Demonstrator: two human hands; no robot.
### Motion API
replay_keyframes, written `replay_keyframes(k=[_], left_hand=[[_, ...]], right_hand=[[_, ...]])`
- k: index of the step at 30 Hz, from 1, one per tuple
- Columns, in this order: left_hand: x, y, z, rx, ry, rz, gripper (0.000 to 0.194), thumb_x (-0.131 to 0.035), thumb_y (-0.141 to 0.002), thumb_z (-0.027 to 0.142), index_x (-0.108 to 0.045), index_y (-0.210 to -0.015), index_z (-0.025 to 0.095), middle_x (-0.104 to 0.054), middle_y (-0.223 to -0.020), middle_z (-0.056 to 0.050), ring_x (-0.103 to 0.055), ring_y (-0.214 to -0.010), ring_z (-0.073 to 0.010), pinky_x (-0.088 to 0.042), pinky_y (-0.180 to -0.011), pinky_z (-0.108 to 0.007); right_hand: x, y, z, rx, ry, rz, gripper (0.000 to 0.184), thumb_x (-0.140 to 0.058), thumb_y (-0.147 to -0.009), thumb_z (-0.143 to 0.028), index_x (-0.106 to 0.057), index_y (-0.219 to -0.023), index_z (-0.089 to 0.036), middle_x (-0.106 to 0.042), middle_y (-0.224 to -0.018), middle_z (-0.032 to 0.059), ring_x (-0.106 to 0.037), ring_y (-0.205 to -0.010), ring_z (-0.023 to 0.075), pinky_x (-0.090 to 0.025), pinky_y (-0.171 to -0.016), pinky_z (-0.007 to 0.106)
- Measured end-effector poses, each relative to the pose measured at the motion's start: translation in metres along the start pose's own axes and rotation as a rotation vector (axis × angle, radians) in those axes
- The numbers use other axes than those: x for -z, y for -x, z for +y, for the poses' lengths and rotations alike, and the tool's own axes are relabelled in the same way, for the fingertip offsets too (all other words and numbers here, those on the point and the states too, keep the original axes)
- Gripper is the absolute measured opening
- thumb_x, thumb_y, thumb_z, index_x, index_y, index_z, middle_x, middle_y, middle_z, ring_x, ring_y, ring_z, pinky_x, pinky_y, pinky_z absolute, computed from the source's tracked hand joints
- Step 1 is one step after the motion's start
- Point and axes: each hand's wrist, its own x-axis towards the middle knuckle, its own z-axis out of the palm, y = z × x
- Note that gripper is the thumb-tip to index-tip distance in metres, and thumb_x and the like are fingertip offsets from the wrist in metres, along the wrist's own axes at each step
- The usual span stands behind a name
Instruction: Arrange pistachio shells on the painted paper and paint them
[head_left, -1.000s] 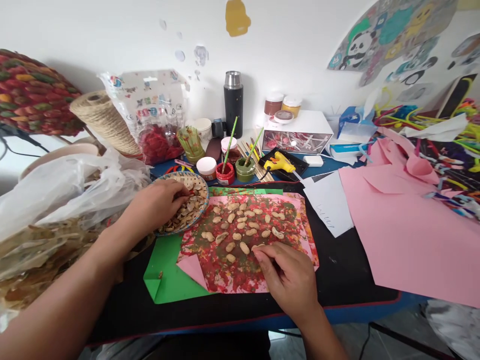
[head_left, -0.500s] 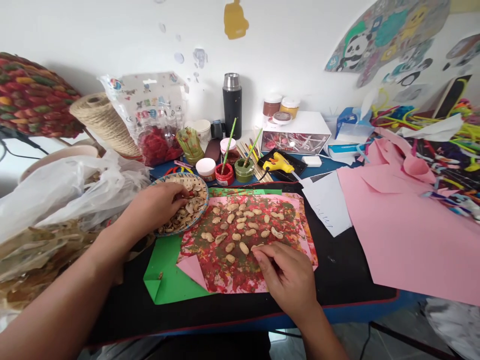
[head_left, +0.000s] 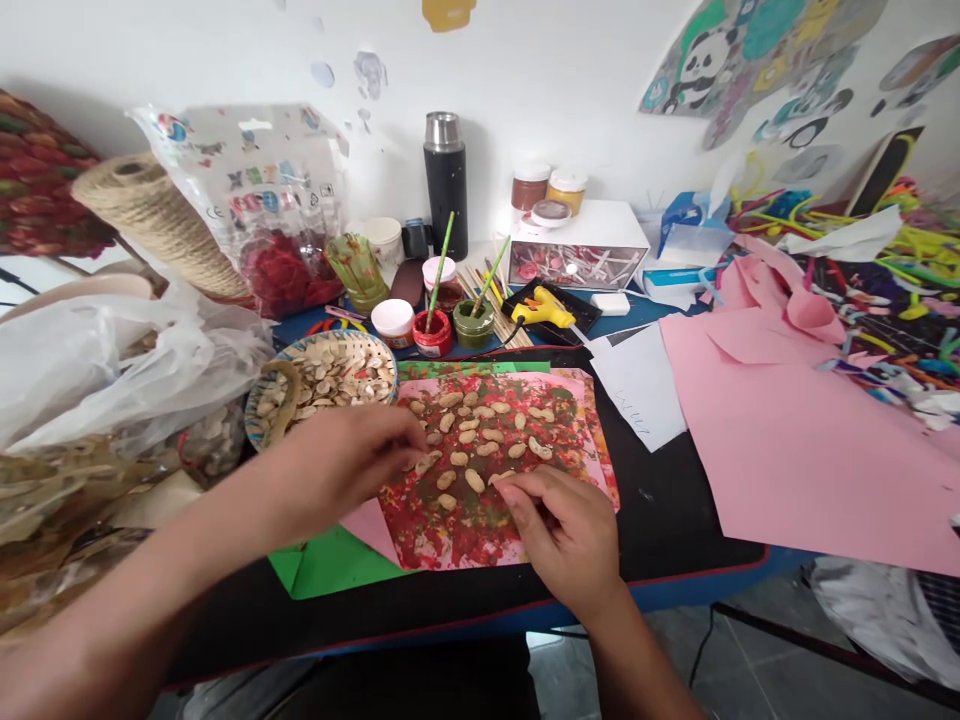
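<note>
Rough, waisted peanuts (head_left: 475,481) lie scattered on a paint-blotched pink sheet (head_left: 480,545). The right hand (head_left: 571,532) pinches one between thumb and forefinger, partly covering it. The left hand (head_left: 358,455) curls over the sheet's left edge; from here I can't tell whether its bunched fingertips hold anything. It hides part of a woven basket (head_left: 382,352) of broken shells (head_left: 341,368). Beyond, brushes (head_left: 442,262) stand in open paint jars (head_left: 433,338).

The left hand (head_left: 364,450) seems slightly blurred, partly hiding the basket (head_left: 379,349).
</note>
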Motion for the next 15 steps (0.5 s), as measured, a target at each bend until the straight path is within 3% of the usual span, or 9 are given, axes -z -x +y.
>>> replay_keyframes(k=[4,9,15], left_hand=[[-0.029,-0.001,0.036,-0.143,0.02,-0.181,0.021,-0.053,-0.104,0.023,-0.074,-0.102,0.025,-0.078,-0.099,-0.002,-0.072,-0.091,-0.0188,-0.049,-0.079,-0.028],[-0.055,-0.011,0.039,-0.175,-0.11,-0.171,0.016,-0.058,-0.101,0.017,-0.073,-0.105,0.022,-0.078,-0.102,-0.006,-0.074,-0.095,-0.0237,-0.052,-0.083,-0.032],[-0.065,-0.017,0.033,-0.222,-0.266,-0.098,0.008,-0.061,-0.101,0.016,-0.069,-0.099,0.02,-0.075,-0.093,-0.006,-0.073,-0.087,-0.0278,-0.053,-0.078,-0.038]], right_hand=[[0.003,0.0,-0.001,-0.035,-0.029,0.029,0.021,-0.063,-0.107,-0.022,-0.077,-0.092,-0.022,-0.08,-0.077,0.0028,-0.074,-0.065,0.0179,-0.054,-0.06,0.028],[0.002,0.0,0.0,-0.028,-0.024,0.022,0.022,-0.063,-0.107,-0.023,-0.078,-0.091,-0.022,-0.081,-0.079,0.0035,-0.075,-0.067,0.0181,-0.056,-0.063,0.029],[0.002,-0.001,0.0,-0.021,-0.041,0.013,0.02,-0.063,-0.107,-0.022,-0.077,-0.092,-0.022,-0.081,-0.079,0.0037,-0.076,-0.067,0.0186,-0.056,-0.061,0.029]])
